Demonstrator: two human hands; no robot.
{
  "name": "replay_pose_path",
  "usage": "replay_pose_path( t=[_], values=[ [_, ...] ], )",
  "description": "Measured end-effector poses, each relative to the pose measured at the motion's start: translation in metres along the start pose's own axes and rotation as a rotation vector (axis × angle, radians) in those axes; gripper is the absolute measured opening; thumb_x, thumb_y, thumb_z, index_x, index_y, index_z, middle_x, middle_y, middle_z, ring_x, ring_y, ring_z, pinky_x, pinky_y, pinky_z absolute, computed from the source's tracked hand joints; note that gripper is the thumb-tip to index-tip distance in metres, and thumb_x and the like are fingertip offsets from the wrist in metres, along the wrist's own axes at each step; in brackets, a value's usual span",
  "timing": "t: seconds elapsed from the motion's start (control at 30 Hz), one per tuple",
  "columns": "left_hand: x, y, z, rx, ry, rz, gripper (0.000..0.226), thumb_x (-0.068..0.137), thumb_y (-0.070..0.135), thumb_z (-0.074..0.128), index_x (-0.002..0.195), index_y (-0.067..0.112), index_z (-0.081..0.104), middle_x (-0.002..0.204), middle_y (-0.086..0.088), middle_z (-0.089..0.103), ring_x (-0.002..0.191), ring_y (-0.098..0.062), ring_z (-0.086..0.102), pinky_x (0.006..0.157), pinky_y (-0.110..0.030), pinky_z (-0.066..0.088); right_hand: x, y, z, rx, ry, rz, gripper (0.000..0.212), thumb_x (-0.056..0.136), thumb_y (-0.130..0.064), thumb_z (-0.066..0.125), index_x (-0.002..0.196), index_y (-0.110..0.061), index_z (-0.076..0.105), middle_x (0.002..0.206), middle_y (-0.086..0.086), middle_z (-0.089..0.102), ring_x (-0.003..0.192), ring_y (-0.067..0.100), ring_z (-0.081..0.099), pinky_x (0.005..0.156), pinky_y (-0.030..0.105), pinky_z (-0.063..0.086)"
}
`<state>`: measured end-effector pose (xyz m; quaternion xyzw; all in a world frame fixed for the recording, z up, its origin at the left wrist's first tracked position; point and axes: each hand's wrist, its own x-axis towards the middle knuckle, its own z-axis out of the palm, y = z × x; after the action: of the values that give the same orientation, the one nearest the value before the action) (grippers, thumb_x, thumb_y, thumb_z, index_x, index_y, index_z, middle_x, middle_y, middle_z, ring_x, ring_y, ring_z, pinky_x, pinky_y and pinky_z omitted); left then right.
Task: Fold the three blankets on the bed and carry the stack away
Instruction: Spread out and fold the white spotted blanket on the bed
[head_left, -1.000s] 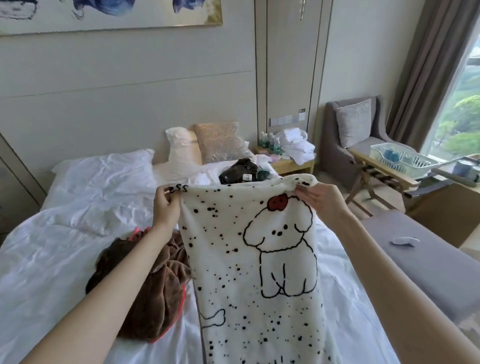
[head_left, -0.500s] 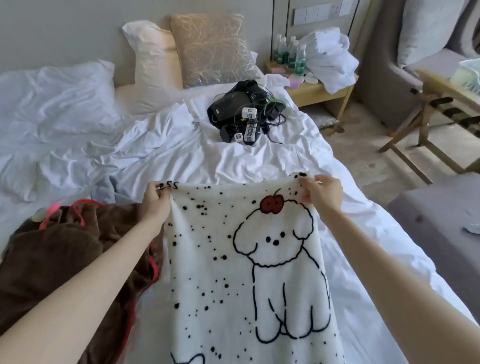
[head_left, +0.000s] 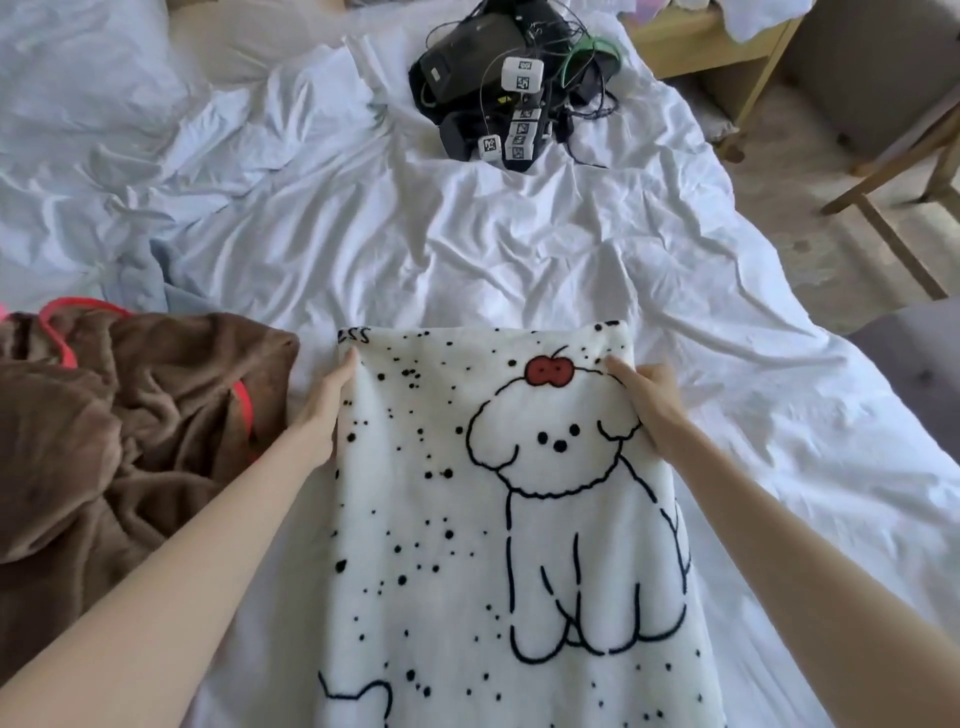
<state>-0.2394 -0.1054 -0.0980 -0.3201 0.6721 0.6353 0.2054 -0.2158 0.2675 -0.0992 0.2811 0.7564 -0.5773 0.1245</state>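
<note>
Head view: white dog blanket (head_left: 441, 519) lies flat on the bed (head_left: 467, 249), left hand (head_left: 327, 405) gripping its left edge, right hand (head_left: 649, 395) gripping its right edge, both near the top corners. Brown blanket (head_left: 130, 426) is bunched just beside the left edge. Rumpled sheet runs from the top edge to the cable pile (head_left: 498, 78), well apart.

The dog blanket (head_left: 467, 519) lies on the bed (head_left: 519, 249), a crumpled blanket (head_left: 130, 426) just left of it, a gear heap (head_left: 509, 88) behind, the nightstand (head_left: 701, 41) beyond.

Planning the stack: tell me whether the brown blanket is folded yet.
No, the brown blanket lies crumpled beside the dog-print blanket.
</note>
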Motion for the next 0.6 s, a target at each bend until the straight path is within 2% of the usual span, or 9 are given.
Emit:
replay_pose_path(
  t=[0.03,0.1,0.17,0.23,0.3,0.33,0.4,0.5,0.6],
  values=[
    [-0.009,-0.007,-0.005,0.022,-0.059,-0.001,0.061,0.071,0.067,0.069,0.112,0.022,0.071,0.105,0.000,0.076,0.103,-0.023,0.069,0.097,-0.041,0.050,-0.010,0.005,-0.001,0.021,-0.013,0.008,0.049,0.084,-0.051,0.064,0.082,-0.003,0.056,0.080,0.019,0.065,0.072,0.031,0.064,0.065,0.038,0.053],
    [-0.031,-0.028,-0.010,0.095,-0.103,-0.023,0.061,0.072,0.061,0.073,0.118,0.022,0.067,0.113,0.002,0.072,0.109,-0.021,0.065,0.104,-0.043,0.044,-0.034,0.015,-0.004,-0.007,0.006,0.042,0.060,0.081,-0.056,0.066,0.109,-0.004,0.052,0.103,0.012,0.066,0.092,0.029,0.066,0.083,0.045,0.056],
    [-0.061,-0.058,-0.010,0.142,-0.078,-0.044,0.066,0.073,0.054,0.077,0.126,0.020,0.058,0.119,0.005,0.066,0.108,-0.016,0.062,0.099,-0.036,0.046,-0.067,0.028,-0.008,-0.099,0.076,0.021,0.063,0.080,-0.055,0.069,0.121,-0.014,0.044,0.115,0.004,0.057,0.103,0.022,0.059,0.090,0.044,0.052],
    [-0.097,-0.094,-0.010,0.126,-0.024,-0.038,0.065,0.075,0.044,0.079,0.128,0.020,0.051,0.116,0.006,0.063,0.101,-0.010,0.062,0.087,-0.027,0.048,-0.110,0.048,-0.011,-0.135,0.135,-0.055,0.057,0.080,-0.047,0.072,0.118,-0.016,0.043,0.115,0.001,0.051,0.103,0.019,0.054,0.087,0.040,0.051],
    [-0.141,-0.131,-0.011,0.106,0.025,-0.022,0.055,0.079,0.035,0.078,0.125,0.021,0.052,0.110,0.007,0.066,0.091,-0.003,0.066,0.073,-0.017,0.050,-0.162,0.075,-0.014,-0.182,0.153,-0.097,0.055,0.080,-0.041,0.073,0.118,-0.017,0.042,0.111,-0.004,0.047,0.101,0.016,0.051,0.079,0.032,0.047],
    [-0.164,-0.148,-0.013,0.119,0.044,-0.030,0.051,0.080,0.032,0.078,0.123,0.020,0.052,0.109,0.004,0.067,0.088,-0.004,0.066,0.067,-0.017,0.050,-0.191,0.092,-0.015,-0.218,0.151,-0.091,0.056,0.080,-0.040,0.074,0.120,-0.019,0.041,0.108,-0.008,0.045,0.097,0.014,0.051,0.072,0.028,0.045],
    [-0.208,-0.183,-0.019,0.158,0.062,-0.077,0.048,0.084,0.031,0.075,0.123,0.015,0.053,0.113,-0.005,0.067,0.092,-0.015,0.066,0.067,-0.026,0.051,-0.252,0.132,-0.018,-0.277,0.124,-0.038,0.059,0.079,-0.040,0.073,0.122,-0.022,0.036,0.103,-0.014,0.043,0.087,0.006,0.051,0.060,0.023,0.042],
    [-0.273,-0.234,-0.031,0.209,0.071,-0.136,0.043,0.088,0.033,0.070,0.121,0.012,0.054,0.113,-0.008,0.066,0.092,-0.020,0.064,0.070,-0.032,0.050,-0.338,0.190,-0.025,-0.350,0.102,0.054,0.056,0.079,-0.039,0.073,0.118,-0.019,0.038,0.104,-0.009,0.043,0.091,0.013,0.051,0.065,0.029,0.042],
    [-0.330,-0.278,-0.045,0.227,0.091,-0.148,0.041,0.088,0.035,0.069,0.120,0.013,0.055,0.105,-0.001,0.066,0.082,-0.011,0.061,0.058,-0.024,0.045,-0.408,0.233,-0.035,-0.449,0.158,0.031,0.052,0.077,-0.038,0.075,0.111,-0.021,0.040,0.111,-0.004,0.041,0.100,0.018,0.047,0.073,0.030,0.041]
  ],
)
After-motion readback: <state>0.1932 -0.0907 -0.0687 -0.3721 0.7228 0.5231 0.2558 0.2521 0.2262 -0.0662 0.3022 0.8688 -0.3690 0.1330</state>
